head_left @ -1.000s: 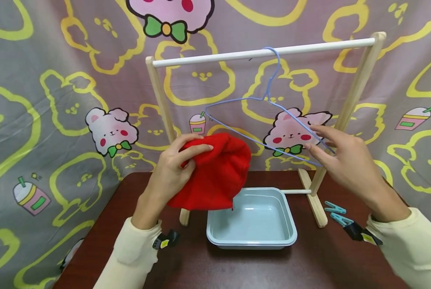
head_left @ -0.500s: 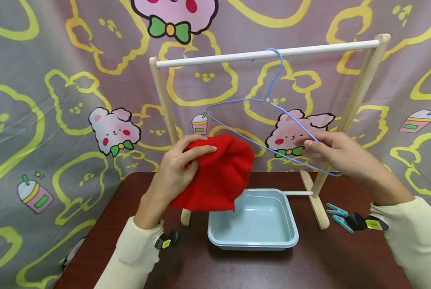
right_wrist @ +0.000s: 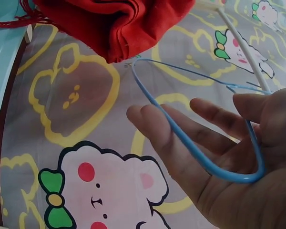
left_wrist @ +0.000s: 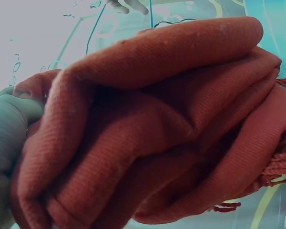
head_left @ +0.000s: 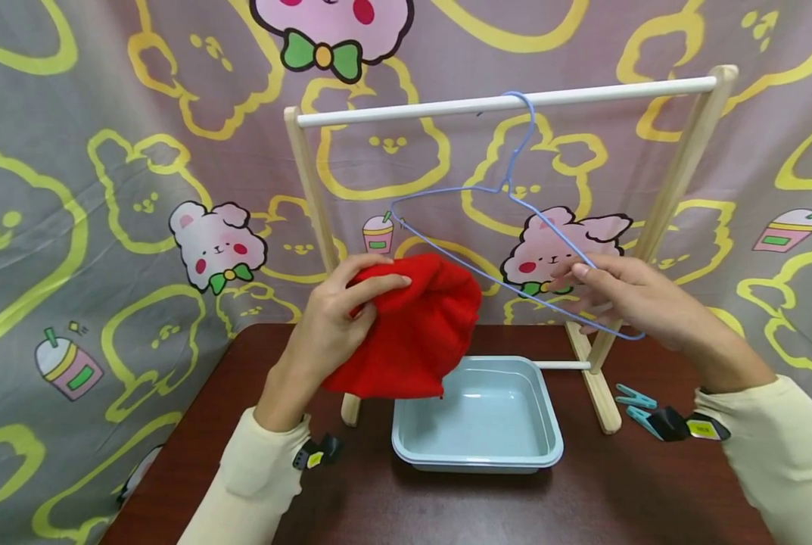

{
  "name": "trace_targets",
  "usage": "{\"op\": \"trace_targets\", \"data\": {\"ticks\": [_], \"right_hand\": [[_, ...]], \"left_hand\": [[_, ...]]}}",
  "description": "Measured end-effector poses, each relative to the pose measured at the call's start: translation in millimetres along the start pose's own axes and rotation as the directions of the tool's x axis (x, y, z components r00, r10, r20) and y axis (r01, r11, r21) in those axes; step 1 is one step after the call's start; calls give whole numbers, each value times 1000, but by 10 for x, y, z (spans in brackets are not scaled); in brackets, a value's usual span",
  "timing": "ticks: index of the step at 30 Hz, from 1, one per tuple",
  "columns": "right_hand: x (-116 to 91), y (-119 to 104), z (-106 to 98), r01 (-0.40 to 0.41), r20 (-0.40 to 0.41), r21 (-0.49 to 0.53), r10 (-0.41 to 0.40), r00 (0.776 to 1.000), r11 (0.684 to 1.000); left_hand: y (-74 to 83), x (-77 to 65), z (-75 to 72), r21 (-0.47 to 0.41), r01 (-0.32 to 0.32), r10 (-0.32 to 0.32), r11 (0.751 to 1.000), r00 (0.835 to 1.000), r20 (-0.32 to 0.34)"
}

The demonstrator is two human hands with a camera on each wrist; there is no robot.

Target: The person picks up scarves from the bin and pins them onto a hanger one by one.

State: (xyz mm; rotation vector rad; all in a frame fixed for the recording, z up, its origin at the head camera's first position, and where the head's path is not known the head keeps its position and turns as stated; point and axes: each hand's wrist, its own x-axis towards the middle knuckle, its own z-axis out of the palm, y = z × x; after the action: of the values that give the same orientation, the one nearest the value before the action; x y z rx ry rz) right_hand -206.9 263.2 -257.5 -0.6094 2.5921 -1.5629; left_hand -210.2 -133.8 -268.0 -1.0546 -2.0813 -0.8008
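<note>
A folded red scarf [head_left: 419, 333] with fringed ends hangs from my left hand [head_left: 331, 318], which grips its upper left part between thumb and fingers. Large folds of the scarf [left_wrist: 171, 119] fill the left wrist view. On the rack's bar hangs a thin blue clothes hanger [head_left: 549, 225], tilted with its right end lower. My right hand [head_left: 630, 299] holds that end, the thumb over the sloping arm and the fingers behind. In the right wrist view, the hanger's rounded corner [right_wrist: 238, 178] lies across the palm and loosely bent fingers. The scarf is left of the hanger's lower bar.
A wooden rack with a white top bar [head_left: 406, 111] stands on the dark table [head_left: 487, 507]. Below the scarf sits a pale blue basin [head_left: 477, 459]. Blue clothespins [head_left: 636, 397] lie at right, partly behind the wrist camera. A patterned curtain [head_left: 228, 174] hangs behind.
My right hand has closed on the hanger's right end, which now sits a little further right and lower. The left hand keeps the scarf nearly still; the view has shifted slightly.
</note>
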Motion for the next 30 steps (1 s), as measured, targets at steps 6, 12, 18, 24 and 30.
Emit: {"op": "trace_targets", "data": {"ticks": [6, 12, 18, 24, 30], "right_hand": [[-15, 0, -15, 2, 1, -10, -2, 1000, 1000], [-38, -20, -17, -2, -26, -15, 2, 1000, 1000], [-59, -65, -19, 11, -60, -50, -14, 998, 999], [-115, -90, -37, 21, -91, -67, -27, 996, 998], [-148, -133, -55, 60, -101, -87, -69, 992, 994]], "left_hand": [[0, 6, -9, 3, -6, 6, 1000, 1000, -8], [15, 10, -29, 10, -9, 9, 1000, 1000, -12], [25, 20, -35, 8, -28, 28, 1000, 999, -20], [11, 26, -25, -14, -54, 53, 998, 998, -29], [6, 4, -55, -9, -47, 47, 999, 998, -36]]}}
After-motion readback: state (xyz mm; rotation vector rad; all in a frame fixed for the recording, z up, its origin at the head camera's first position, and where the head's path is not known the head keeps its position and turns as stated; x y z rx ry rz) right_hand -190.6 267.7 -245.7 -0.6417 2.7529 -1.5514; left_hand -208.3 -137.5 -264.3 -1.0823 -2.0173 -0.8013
